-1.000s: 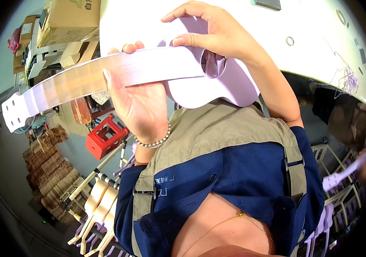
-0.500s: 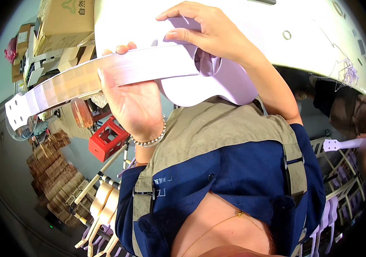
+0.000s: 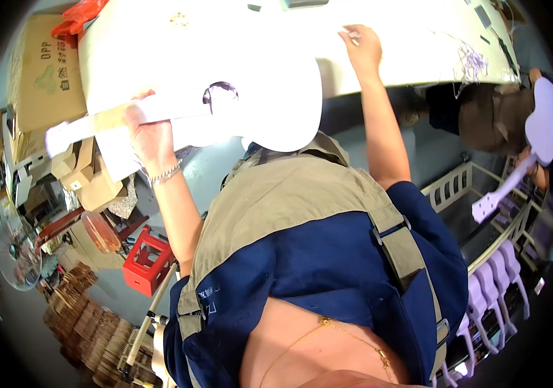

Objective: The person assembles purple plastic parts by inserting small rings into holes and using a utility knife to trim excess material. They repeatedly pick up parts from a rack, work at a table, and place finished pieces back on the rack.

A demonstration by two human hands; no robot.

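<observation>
A pale lilac ukulele (image 3: pixel 276 110) without strings lies crosswise in front of me, its body against my apron and its neck pointing left. Glare washes out much of its top, but the dark round soundhole shows. My left hand (image 3: pixel 150 132) is closed round the neck from below, with the fingertips on the far edge. Left of it, a tan strip covers part of the fretboard, and the blurred headstock is at the end. My right hand (image 3: pixel 364 50) is raised beyond the body at the right, over the white table (image 3: pixel 412 48). Its fingers are pinched together; anything between them is too small to name.
Tangled lilac strips (image 3: pixel 474 61) lie on the table's right part. Cardboard boxes (image 3: pixel 46 84) stand at left, above a red stool (image 3: pixel 149 258). At right, another person holds a lilac ukulele (image 3: pixel 546 123); further lilac ukuleles (image 3: pixel 490 284) hang on a rack.
My right hand has left the ukulele's body and moved right over the table. The soundhole is now uncovered. My left hand still grips the neck, and the view has shifted to the right.
</observation>
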